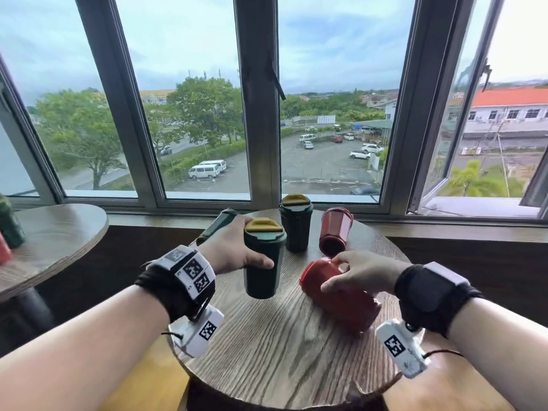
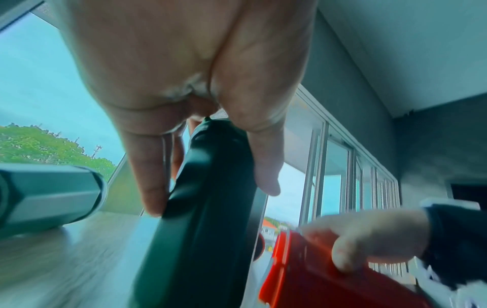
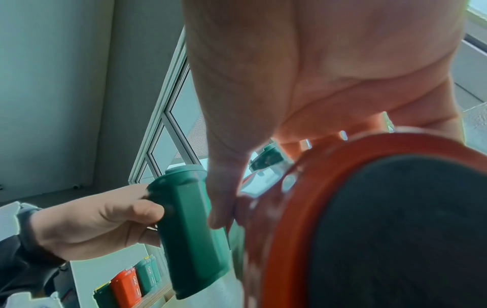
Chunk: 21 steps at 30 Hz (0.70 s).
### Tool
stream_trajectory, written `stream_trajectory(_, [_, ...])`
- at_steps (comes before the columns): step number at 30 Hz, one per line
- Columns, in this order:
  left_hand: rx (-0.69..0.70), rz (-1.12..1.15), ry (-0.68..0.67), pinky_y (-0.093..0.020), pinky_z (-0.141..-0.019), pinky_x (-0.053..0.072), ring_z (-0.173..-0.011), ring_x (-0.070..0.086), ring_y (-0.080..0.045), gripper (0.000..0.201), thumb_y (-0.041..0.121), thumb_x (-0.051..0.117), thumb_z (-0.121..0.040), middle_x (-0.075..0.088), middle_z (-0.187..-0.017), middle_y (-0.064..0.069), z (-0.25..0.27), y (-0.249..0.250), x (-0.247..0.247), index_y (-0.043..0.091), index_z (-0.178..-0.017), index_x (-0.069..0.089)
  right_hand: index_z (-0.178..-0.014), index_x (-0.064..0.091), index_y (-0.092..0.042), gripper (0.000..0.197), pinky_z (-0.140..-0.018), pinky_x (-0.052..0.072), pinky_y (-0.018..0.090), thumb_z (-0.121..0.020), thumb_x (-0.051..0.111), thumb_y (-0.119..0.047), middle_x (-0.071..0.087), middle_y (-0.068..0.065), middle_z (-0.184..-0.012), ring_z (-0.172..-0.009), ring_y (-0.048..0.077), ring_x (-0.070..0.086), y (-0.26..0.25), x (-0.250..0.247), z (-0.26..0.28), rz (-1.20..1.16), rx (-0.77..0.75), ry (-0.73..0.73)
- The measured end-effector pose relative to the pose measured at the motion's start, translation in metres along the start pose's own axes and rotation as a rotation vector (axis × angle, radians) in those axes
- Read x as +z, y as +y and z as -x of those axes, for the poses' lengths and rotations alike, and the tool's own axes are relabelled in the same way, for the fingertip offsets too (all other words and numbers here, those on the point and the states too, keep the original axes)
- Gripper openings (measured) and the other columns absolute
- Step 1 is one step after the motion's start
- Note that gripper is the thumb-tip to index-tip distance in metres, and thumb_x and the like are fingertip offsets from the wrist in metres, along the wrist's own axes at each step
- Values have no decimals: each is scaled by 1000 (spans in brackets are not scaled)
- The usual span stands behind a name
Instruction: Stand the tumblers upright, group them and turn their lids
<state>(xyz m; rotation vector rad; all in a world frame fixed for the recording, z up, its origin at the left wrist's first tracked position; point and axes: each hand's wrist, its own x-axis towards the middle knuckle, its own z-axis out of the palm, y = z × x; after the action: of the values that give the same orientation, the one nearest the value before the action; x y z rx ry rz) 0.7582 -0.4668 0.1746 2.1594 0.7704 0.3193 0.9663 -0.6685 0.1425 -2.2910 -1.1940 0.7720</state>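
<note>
My left hand (image 1: 234,250) grips a green tumbler (image 1: 264,262) upright above the round table (image 1: 281,351); my right hand (image 1: 360,272) grasps a red tumbler (image 1: 335,298) lying on its side beside it.

Both forearms come in from the lower corners of the head view and point toward the middle of the frame. Each wrist wears a black strap with a white camera block under it. The left hand (image 1: 234,250) is a little left of centre, thumb in front and the other fingers curled behind, in a grip around the upright green tumbler (image 1: 263,259). The right hand (image 1: 360,272) is right of centre, palm down, fingers bent over the lying red tumbler (image 1: 335,298) and touching it.
</note>
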Motion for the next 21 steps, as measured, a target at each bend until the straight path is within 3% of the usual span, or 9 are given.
stream_trajectory(2, [25,-77,20,-31,-104,43,-118,59,-18,108,33,99,-56,64,-123,0,-3,-6,9,22,-143,36,-123,64,-21,61,-66,55,24,-74,86,-50,71,-1,-105,-91,15,71,-2,0,0,22,-13,11])
stream_trajectory(4, [34,-104,29,-32,-109,42,-121,58,-19,113,39,99,-53,64,-126,-1,-5,-11,16,22,-145,36,-128,60,-23,66,-80,56,28,-74,85,-51,69,-2,-110,-99,16,68,-4,0,-1,63,-20,27])
stream_trajectory(6, [42,-110,40,-36,-111,42,-122,59,-19,115,43,99,-50,64,-125,0,-6,-18,20,23,-144,36,-130,58,-23,69,-85,55,30,-74,85,-52,67,-2,-114,-104,17,66,-5,0,-1,93,-17,31])
stream_trajectory(10, [67,-133,63,-32,-107,43,-118,59,-19,114,44,98,-53,63,-123,0,-3,-25,24,25,-144,33,-128,57,-23,66,-65,52,25,-74,85,-50,67,1,-115,-104,20,68,-5,1,-3,89,-15,26])
stream_trajectory(16, [98,-159,94,-26,-100,40,-117,58,-19,111,46,95,-59,60,-122,1,6,-32,29,26,-146,29,-126,58,-24,66,-60,53,25,-72,86,-51,67,-1,-110,-99,18,70,-2,1,-5,63,-8,27])
stream_trajectory(19, [108,-168,104,-25,-97,39,-114,58,-19,109,46,94,-61,59,-118,2,7,-31,30,26,-146,29,-123,61,-21,66,-64,65,41,-68,88,-47,69,8,-112,-98,26,73,-4,-2,-5,49,-14,42])
stream_trajectory(21, [110,-172,107,-26,-96,39,-110,56,-17,109,45,94,-60,58,-115,4,7,-31,30,27,-146,29,-124,58,-24,68,-59,65,41,-66,89,-41,67,9,-111,-94,25,72,-5,-6,-6,-33,-36,95])
